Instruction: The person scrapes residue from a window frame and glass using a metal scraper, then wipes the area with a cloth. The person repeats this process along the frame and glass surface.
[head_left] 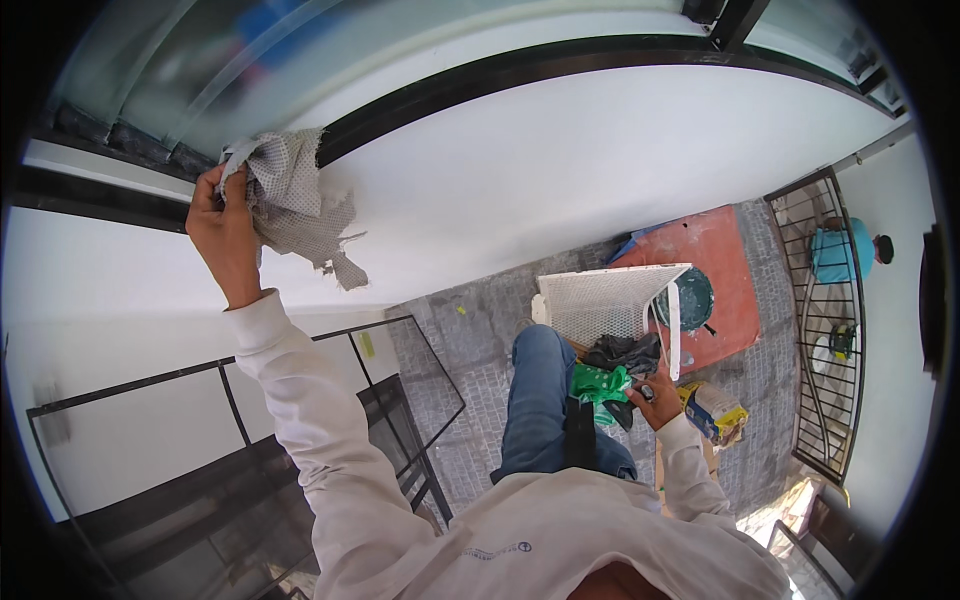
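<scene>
Up at the left, my left hand [226,232] pinches a ragged grey dotted cloth [287,175] against the black window frame [400,95]. The cloth's torn lower end [345,265] hangs down over the white wall. Low at my right side, the fingers of my right hand [660,402] are curled around a small dark thing too small to name. Next to these fingers lies a bright green cloth or bag [598,384] with white marks, by my jeans-clad leg. A crumpled black cloth or bag [625,353] lies just beyond it.
A white mesh-topped stand [600,300] is beside my leg. Behind it are a dark green bucket [688,298] and a red sheet [735,300] on grey paving. A yellow-blue sack [715,412] lies at right. Black metal railings [230,400] stand at left, with a barred gate [830,330] at right.
</scene>
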